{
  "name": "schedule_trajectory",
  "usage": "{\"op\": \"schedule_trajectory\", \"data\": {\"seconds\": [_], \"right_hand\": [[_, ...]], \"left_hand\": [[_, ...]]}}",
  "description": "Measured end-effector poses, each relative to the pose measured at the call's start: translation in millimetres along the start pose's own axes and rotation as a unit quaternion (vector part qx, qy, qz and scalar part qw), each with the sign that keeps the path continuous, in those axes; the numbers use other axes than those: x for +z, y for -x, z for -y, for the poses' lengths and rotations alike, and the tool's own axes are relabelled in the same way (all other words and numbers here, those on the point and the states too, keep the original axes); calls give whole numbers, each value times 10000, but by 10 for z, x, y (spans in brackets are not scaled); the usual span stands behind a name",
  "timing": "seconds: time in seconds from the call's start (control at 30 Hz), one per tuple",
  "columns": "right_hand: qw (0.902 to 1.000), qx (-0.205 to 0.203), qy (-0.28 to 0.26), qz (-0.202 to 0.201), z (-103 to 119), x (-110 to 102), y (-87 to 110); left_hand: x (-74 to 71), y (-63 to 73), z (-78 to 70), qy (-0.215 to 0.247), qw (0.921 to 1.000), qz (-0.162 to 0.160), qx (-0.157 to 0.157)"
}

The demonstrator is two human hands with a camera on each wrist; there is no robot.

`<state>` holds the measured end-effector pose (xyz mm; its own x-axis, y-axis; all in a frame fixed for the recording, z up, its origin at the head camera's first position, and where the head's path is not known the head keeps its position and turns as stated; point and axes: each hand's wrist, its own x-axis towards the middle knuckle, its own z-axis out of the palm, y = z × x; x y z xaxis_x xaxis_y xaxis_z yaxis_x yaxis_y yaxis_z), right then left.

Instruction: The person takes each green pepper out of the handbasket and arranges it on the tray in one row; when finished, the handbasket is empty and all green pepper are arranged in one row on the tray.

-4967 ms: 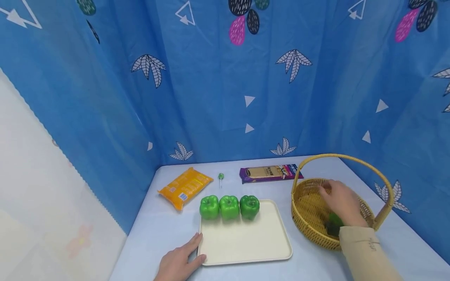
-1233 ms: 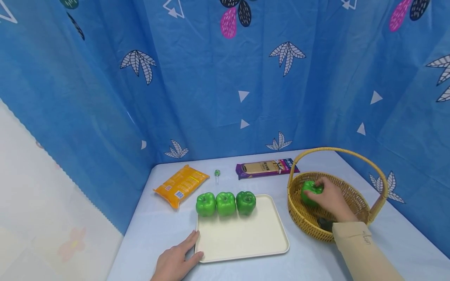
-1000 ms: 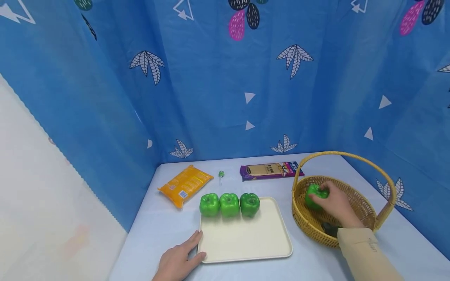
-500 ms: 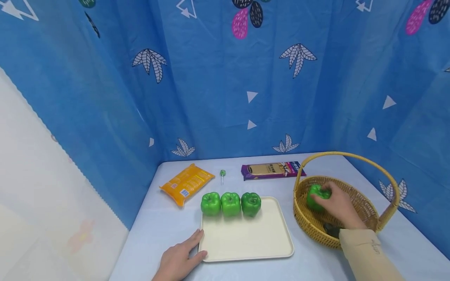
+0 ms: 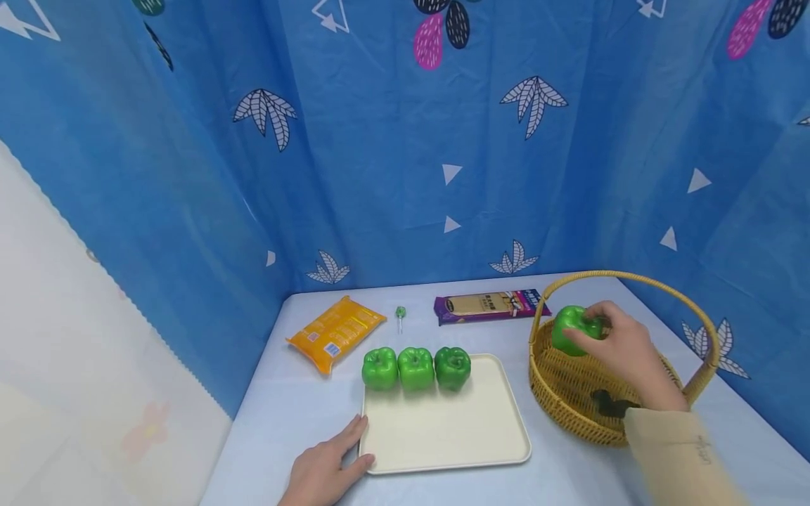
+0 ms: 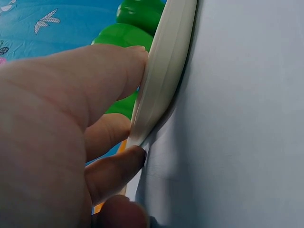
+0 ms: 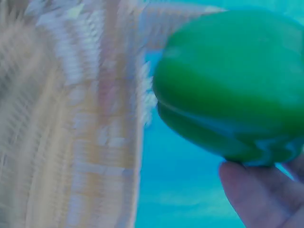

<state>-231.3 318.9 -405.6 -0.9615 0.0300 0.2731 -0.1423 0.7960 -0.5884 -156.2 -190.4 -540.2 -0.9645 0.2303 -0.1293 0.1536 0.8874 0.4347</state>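
Note:
My right hand holds a green bell pepper between thumb and fingers, raised over the far left part of the wicker basket. In the right wrist view the pepper fills the upper right, with the blurred basket wall at left. My left hand rests at the near left corner of a cream tray, fingers extended along its edge. The left wrist view has the thumb and fingertips touching the tray's rim. Three green bell peppers stand in a row along the tray's far edge.
An orange packet lies at the back left of the table. Beside it is a small green lollipop. Further right lies a purple packet, close to the basket's arched handle. Something dark shows below my right wrist.
Five seconds ago my right hand reached into the basket without gripping the pepper. It then took hold of the pepper and has now lifted it. My left hand stays at the tray.

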Motion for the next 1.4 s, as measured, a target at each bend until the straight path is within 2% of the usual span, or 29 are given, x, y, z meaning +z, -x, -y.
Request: {"op": "schedule_trajectory", "data": {"seconds": [0.13,0.27,0.5,0.67,0.83,1.4], "right_hand": [[9981,-513,-259,224,244,110,71],[9937,-923,-437,471,401,387,89],[9899,-1233,-50,697,508,870,9],[9890,-1113,92,974,487,1089,-58],[9881,-904,55,1245,448,1197,-92],[9913,-637,59,1151,388,1295,-98]], "left_hand": [[-14,13,-9,-36,10000,-31,27],[-17,20,-6,-57,9999,-74,61],[-20,17,-2,-55,9999,-105,55],[-7,13,5,2,10000,22,-21],[6,-1,3,-46,10000,27,-2],[9,-53,5,-63,9999,115,34]]}}
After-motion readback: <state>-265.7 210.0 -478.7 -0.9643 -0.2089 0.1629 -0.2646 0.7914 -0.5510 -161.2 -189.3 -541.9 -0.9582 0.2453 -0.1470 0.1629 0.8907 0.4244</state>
